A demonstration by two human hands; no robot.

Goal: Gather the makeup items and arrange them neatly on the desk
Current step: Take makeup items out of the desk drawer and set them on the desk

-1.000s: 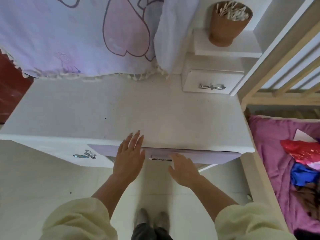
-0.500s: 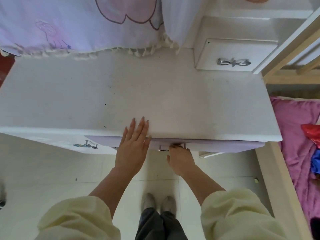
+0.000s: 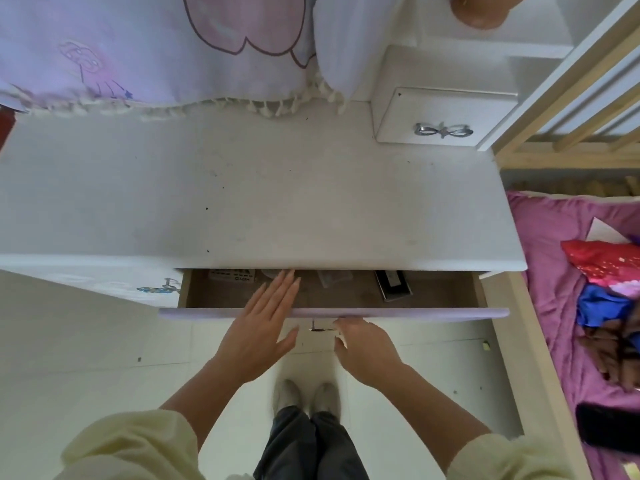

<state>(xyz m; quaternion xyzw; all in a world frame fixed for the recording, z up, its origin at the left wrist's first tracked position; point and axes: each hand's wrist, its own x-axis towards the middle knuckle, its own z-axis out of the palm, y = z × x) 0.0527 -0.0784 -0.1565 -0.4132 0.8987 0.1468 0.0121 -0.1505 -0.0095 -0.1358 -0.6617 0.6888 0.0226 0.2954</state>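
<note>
The white desk (image 3: 259,188) has a lilac-fronted drawer (image 3: 415,312) pulled partly out. Inside lie a small flat palette (image 3: 231,274) at the left, a clear item (image 3: 330,278) near the middle and a dark rectangular case (image 3: 394,285) at the right, all partly hidden under the desk edge. My left hand (image 3: 259,327) reaches over the drawer front with straight fingers pointing into it, holding nothing. My right hand (image 3: 363,348) grips the drawer's metal handle (image 3: 320,329) below the front.
A small white drawer box with a bow handle (image 3: 445,116) stands at the desk's back right, a brown cup (image 3: 481,10) above it. A lilac cloth (image 3: 156,46) hangs along the back. A bed with pink bedding (image 3: 554,289) and clothes is to the right.
The drawer has slid out from nearly closed, exposing the items inside. My left hand moved from the desk edge to over the open drawer. My right hand stays on the handle.
</note>
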